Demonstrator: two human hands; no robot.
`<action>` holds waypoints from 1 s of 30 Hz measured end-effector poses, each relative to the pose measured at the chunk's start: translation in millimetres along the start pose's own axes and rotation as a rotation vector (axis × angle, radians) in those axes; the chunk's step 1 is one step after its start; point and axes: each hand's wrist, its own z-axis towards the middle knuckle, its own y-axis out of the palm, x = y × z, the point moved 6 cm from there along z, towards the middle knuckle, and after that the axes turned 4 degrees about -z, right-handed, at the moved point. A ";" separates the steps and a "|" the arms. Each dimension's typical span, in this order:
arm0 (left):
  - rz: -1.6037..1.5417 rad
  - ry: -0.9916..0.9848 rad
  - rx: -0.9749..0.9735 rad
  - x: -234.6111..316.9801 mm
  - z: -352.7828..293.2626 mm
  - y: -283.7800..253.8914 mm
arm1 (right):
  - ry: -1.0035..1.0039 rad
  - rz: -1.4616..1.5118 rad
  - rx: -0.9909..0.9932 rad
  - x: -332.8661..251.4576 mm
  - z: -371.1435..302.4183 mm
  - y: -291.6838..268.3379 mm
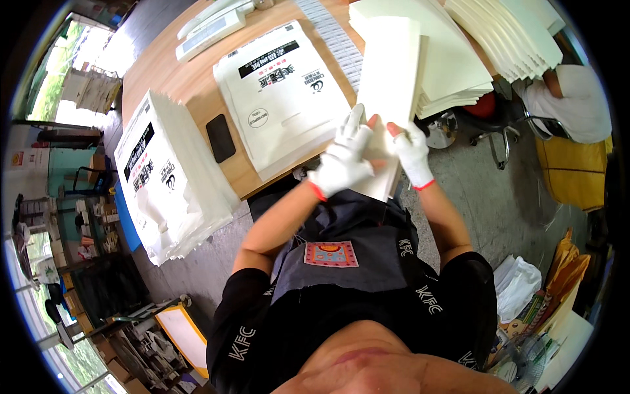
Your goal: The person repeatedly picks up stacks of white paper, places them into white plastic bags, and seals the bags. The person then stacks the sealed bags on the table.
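In front of me a long narrow stack of white paper sheets slants over the table's near edge toward my lap. My left hand, in a white glove with a red cuff and some fingertips bare, lies on its left side with the fingers spread. At the right edge my right hand, gloved the same way, closes on the sheets, its thumb on top; its other fingers are partly hidden. Left of these sheets lies a pile of printed white plastic bags.
A taller stack of printed bags stands at the table's left edge by a black phone. Larger white sheets and a fanned pile of white sheets lie right. Farther back are a ruler and a white device. Someone sits far right.
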 end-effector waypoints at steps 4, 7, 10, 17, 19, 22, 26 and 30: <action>0.366 -0.433 0.116 -102.9 -15.6 -75.8 | -0.032 0.110 -0.175 -17.9 -4.4 -18.0; 0.547 -0.303 0.028 -183.1 -47.6 -69.0 | -0.050 0.068 -0.246 -43.9 -14.3 -3.5; 0.453 -0.369 -0.085 -171.6 -48.8 -65.0 | -0.061 -0.034 -0.342 -46.7 -23.7 -2.2; 0.205 -0.497 -0.090 -209.3 -41.1 -80.7 | -0.349 -0.554 -0.427 -80.6 -35.4 16.2; 0.047 -0.586 -0.046 -229.3 -27.5 -99.3 | -0.471 -0.781 -0.462 -92.7 -38.3 28.2; -0.663 -0.571 0.202 -252.8 3.5 -132.9 | -0.476 -1.135 -0.637 -97.5 -38.7 54.4; -0.867 -0.533 0.295 -168.4 27.2 -193.1 | -0.371 -1.337 -0.799 -94.1 -25.9 75.9; -0.513 -0.470 -0.001 -126.1 31.9 -186.3 | -0.303 -1.405 -0.784 -88.7 -11.6 70.3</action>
